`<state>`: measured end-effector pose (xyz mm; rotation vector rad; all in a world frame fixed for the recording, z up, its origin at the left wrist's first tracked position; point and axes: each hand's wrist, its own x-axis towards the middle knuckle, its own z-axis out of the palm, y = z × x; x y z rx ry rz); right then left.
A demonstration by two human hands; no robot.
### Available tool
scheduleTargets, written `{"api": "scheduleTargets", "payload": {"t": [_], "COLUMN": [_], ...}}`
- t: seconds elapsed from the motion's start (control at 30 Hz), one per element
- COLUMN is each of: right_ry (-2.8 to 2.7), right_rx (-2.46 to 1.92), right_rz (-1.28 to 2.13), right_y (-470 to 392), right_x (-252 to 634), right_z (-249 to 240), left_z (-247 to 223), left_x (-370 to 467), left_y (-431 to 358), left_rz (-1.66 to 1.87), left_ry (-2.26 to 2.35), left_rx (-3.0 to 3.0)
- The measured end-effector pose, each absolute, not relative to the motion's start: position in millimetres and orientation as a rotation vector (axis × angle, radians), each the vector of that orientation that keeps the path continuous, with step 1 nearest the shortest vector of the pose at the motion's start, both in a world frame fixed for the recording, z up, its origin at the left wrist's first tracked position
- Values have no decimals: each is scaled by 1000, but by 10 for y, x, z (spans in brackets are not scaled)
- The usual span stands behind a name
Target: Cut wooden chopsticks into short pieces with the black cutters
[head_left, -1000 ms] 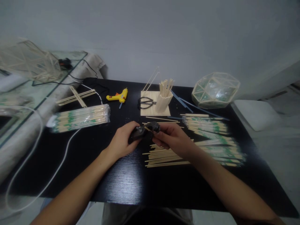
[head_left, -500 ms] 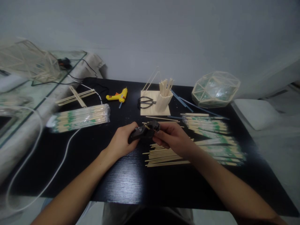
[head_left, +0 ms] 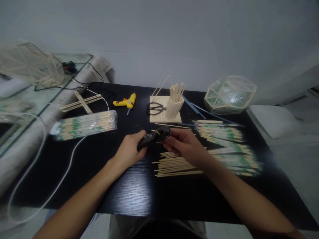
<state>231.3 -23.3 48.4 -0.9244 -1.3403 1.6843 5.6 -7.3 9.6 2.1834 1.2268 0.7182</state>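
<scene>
A dark object (head_left: 150, 139), too blurred to name, is held between my two hands above the black table. My left hand (head_left: 131, 148) is closed round its left end. The fingers of my right hand (head_left: 183, 145) pinch its right end. A short pale piece crosses the dark object near its middle. Loose wooden sticks (head_left: 174, 167) lie on the table below and beside my right hand. Just behind my hands are a few single sticks (head_left: 173, 125).
Black scissors (head_left: 156, 109) and a stick-filled holder (head_left: 173, 109) rest on a wooden board (head_left: 159, 118). A yellow glue gun (head_left: 129, 101), packed sticks (head_left: 87, 125), more packets (head_left: 220, 130) and a faceted stick frame (head_left: 229, 95) surround the work area. A white cable (head_left: 71, 162) loops at left.
The dark object has tilted slightly between my hands, its right part showing a different outline. My hands have barely moved.
</scene>
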Motion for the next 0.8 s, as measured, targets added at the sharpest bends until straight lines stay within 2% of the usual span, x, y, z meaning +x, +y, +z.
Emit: {"api": "scheduleTargets", "payload": {"t": [0.8], "right_ry": [-1464], "right_rx": [-1025], "right_rz": [1550], "right_y": [-216], "right_x": [2308], "right_z": [505], "left_z": [102], "left_x": [86], "left_y": [-74], "left_rz": [686], "left_ry": [1334], "left_rx": [2161]}}
